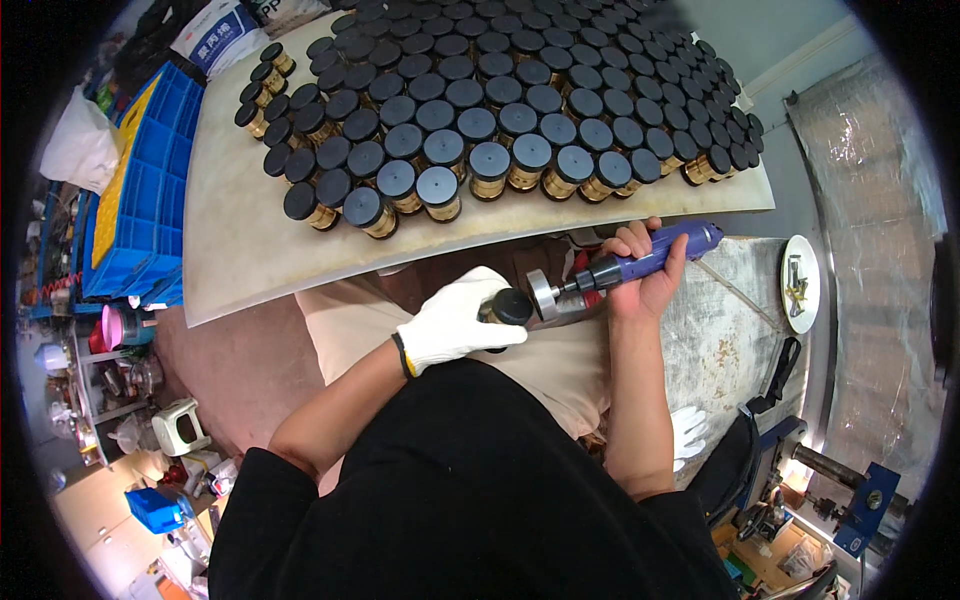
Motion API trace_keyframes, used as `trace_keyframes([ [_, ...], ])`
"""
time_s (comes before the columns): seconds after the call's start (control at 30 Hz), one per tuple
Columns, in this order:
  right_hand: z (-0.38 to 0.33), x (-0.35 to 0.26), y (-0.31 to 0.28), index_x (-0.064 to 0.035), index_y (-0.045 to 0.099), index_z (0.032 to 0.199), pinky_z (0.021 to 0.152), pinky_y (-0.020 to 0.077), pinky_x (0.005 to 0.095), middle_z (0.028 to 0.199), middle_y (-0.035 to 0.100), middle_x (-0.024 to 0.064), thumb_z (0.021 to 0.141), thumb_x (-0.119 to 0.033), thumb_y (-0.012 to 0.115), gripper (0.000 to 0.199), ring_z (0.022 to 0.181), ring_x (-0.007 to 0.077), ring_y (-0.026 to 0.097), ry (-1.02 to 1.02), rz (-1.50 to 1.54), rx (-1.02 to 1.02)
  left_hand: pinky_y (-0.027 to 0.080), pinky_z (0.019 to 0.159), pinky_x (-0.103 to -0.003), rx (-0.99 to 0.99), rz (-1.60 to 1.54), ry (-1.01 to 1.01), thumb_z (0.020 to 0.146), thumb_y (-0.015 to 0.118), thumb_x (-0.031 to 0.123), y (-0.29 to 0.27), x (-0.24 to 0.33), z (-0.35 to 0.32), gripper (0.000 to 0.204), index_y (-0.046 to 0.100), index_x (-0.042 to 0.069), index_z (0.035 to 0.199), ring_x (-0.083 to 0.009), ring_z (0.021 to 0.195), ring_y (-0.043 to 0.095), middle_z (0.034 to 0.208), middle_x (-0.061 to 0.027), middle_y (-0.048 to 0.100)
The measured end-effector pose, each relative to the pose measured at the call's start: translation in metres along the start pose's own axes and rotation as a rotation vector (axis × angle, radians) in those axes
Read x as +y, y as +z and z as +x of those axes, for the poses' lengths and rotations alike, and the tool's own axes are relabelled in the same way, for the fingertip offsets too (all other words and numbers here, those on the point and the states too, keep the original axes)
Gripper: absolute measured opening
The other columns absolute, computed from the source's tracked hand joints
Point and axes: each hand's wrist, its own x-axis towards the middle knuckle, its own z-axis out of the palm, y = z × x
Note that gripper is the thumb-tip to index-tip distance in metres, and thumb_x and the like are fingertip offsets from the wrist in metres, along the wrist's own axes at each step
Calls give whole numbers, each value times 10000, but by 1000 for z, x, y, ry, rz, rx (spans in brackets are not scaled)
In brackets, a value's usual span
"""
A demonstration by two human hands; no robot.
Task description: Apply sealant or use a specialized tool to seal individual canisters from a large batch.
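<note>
Two hands are at work above the lap, close to the near edge of a pale table point(235, 220). Gloved in white, the left hand point(455, 318) is wrapped around a black-capped cylinder point(514, 307) — its cap pointing right. The bare right hand point(641, 288) grips a purple power driver point(655, 258), whose round metal cup point(541, 295) sits just beside that cap; whether they touch, I cannot tell. Many black-capped, gold-bodied containers point(490, 160) stand crowded on the table — and off to the right, a white plate point(799, 249) bears small metal pieces, with a white glove point(687, 432) lying nearer the person
</note>
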Motion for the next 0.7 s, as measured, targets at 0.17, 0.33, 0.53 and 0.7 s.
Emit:
trace_keyframes([
  [0.17,1,-2,-1,-58,559,1090,771,427,339,784,414,17,979,-433,628,397,739,157,449,-13,10,17,562,873,-345,133,-755,-118,877,771,182,4,12,-19,476,551,19,1266,-191,1039,644,1182,-83,623],
  [0.33,3,-3,-1,-61,558,1089,778,423,338,789,406,13,972,-437,641,403,737,154,437,-16,52,35,590,873,-365,158,-1047,-127,938,703,109,24,11,-19,462,496,12,1339,-227,1052,658,1248,-150,603],
  [0.53,2,-3,-2,-67,550,1075,780,421,340,793,406,12,989,-443,614,392,746,155,429,-29,-32,20,598,848,-347,260,-1101,-169,951,672,48,25,11,-14,405,523,-26,1320,-208,979,679,1188,-141,631],
  [0.7,1,3,-1,-78,542,1061,773,418,339,793,411,14,1008,-435,587,364,744,153,423,-57,-123,32,595,872,-354,307,-1036,-152,957,673,79,30,8,-15,413,513,-22,1324,-214,1013,672,1204,-143,623],
])
